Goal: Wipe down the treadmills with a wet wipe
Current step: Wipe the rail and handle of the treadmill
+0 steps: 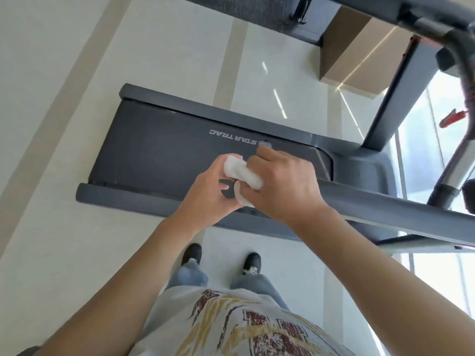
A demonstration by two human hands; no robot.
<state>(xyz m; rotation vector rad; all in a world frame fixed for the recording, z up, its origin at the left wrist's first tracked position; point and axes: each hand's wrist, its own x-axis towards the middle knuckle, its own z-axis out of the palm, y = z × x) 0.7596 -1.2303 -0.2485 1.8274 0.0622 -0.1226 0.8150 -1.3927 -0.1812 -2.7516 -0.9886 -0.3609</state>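
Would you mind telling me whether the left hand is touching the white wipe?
Touching. The head view shows the left hand with its fingers curled around one end of the white wipe, no gap between them.

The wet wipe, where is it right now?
In the head view the wet wipe is bunched between both hands, left hand and right hand, held in front of the person, above the treadmill belt.

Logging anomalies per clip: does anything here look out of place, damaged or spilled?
Nothing stands out. Both hands, left and right, hold a bunched white wet wipe above the treadmill, whose belt and side rails look intact. The pale floor shows no spill. A cardboard box sits beyond it.
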